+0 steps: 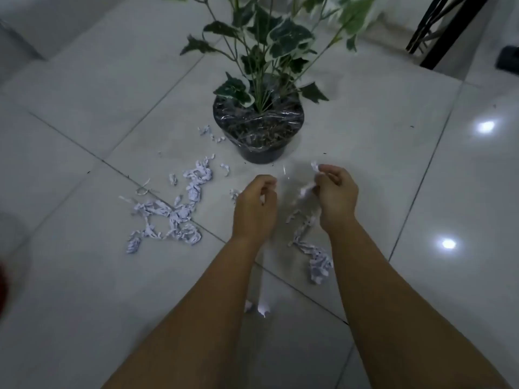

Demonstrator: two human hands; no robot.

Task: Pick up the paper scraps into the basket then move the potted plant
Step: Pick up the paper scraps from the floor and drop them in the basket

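Note:
A potted plant (258, 130) with green-and-white leaves stands on the tiled floor in a dark pot covered with clear film. White paper scraps (174, 211) lie in a loose pile left of my hands; more scraps (317, 262) lie under my right forearm and by the pot (209, 133). My right hand (335, 195) hovers just in front of the pot, fingers pinched on a small paper scrap (314, 165). My left hand (254, 203) is beside it with fingers curled; whether it holds anything is hidden. No basket shows clearly.
Dark furniture legs (443, 32) stand at the far right, with a dark object (508, 60) beside them. A blurred pale and red shape (8, 262) sits at the left edge. Ceiling lights reflect off the glossy tiles (449, 244) on the right.

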